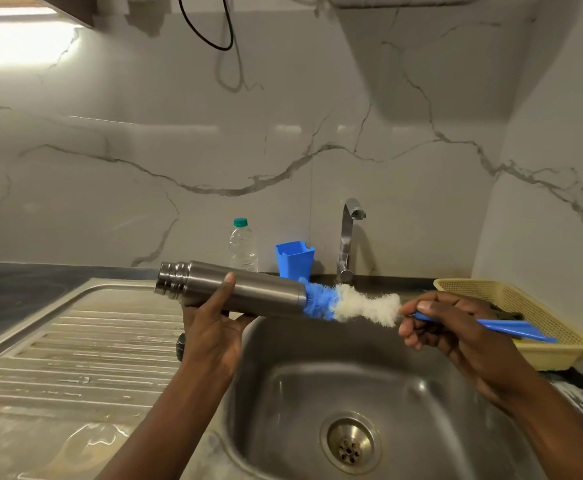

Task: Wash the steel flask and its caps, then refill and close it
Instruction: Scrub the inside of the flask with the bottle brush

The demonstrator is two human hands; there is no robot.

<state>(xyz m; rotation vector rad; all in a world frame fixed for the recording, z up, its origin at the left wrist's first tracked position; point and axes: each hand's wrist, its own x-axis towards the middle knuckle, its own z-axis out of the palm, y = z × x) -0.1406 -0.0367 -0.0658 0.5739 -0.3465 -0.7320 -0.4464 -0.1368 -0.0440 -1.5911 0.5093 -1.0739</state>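
Scrubbing over the steel sink basin (318,375): my left hand (214,327) clasps the cylindrical steel flask (255,292) level, presumably so drips fall in, while my right hand (449,327) grips the blue-handled, blue-and-white bristle brush (363,306) against its end.

Reference point is the sink (421,393): the drain (350,445) sits in its floor toward the front, the draining board (75,358) adjoins it on the left, and the basket (560,355) stands just beside it on the right. Behind the sink, along the wall, stand 3 items, left to right: bottle (243,247), cup (295,259), tap (347,237). Above the sink's rear-left rim the left hand (214,327) holds the flask (266,292) lying nearly level, 1 end over the draining board, the other meeting the head of the brush (363,304), whose handle the right hand (435,323) grips above the sink's rear right.
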